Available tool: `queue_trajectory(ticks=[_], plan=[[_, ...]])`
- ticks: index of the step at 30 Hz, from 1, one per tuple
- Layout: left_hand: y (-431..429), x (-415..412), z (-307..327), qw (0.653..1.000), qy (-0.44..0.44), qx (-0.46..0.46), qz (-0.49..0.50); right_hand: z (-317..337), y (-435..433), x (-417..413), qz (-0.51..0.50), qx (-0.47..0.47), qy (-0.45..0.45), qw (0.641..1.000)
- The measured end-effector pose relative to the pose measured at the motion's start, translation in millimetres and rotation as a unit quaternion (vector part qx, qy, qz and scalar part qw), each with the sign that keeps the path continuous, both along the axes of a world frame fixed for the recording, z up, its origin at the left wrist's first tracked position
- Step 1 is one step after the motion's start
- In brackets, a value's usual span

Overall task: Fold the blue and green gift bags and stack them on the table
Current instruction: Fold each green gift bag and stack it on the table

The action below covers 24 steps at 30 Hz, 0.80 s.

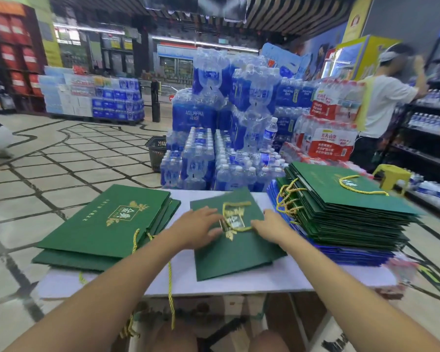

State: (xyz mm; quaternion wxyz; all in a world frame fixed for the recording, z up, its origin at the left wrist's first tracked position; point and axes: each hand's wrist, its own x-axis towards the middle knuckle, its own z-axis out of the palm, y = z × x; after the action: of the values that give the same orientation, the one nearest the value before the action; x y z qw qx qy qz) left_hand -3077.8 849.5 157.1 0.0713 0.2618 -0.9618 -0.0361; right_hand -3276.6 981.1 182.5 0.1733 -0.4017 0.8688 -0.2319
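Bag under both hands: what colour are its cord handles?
Yellow-gold handles on a dark green bag; the head view shows them.

A flat, gold-printed green gift bag [229, 252] lies at the middle of the table [239, 285]. A low stack of folded green bags [104, 224] lies to its left. To its right, a tall green pile [348, 207] rests on blue bags [353, 255].

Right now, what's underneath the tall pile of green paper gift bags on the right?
A layer of flat blue paper gift bags pokes out beneath the tall green pile, resting on the white table. Their count and middle are covered.
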Motion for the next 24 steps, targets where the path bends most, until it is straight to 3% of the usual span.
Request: queue_trajectory(ticks=[2,4,7,11,16,21,24], plan=[[-0.5,-5.5,-19.6,1.0,-0.007,0.014,0.006,-24.4,10.5,8.9,0.035,0.051,0.168,0.984],[-5.6,-16.2,-22.9,1.0,0.012,0.022,0.018,-38.0,14.2,21.8,0.106,0.01,0.217,0.97],[-12.9,-34.5,-18.0,0.998,0.002,0.034,0.044,-51.7,12.1,33.0,0.188,0.021,0.232,0.954],[-21.6,-45.7,-32.7,0.995,-0.047,0.055,0.073,-65.3,11.9,32.0,0.202,0.057,0.239,0.948],[-25.3,-50.7,-48.5,0.995,-0.034,0.054,0.077,-72.2,7.6,28.2,0.199,0.067,0.256,0.943],[-10.9,-43.0,-43.3,0.96,0.001,0.04,0.277,-70.3,9.9,33.1,0.177,0.037,0.248,0.952],[-12.2,-38.5,-42.1,0.952,0.047,0.112,0.282,-67.9,10.7,37.5,0.162,-0.003,0.219,0.962]])
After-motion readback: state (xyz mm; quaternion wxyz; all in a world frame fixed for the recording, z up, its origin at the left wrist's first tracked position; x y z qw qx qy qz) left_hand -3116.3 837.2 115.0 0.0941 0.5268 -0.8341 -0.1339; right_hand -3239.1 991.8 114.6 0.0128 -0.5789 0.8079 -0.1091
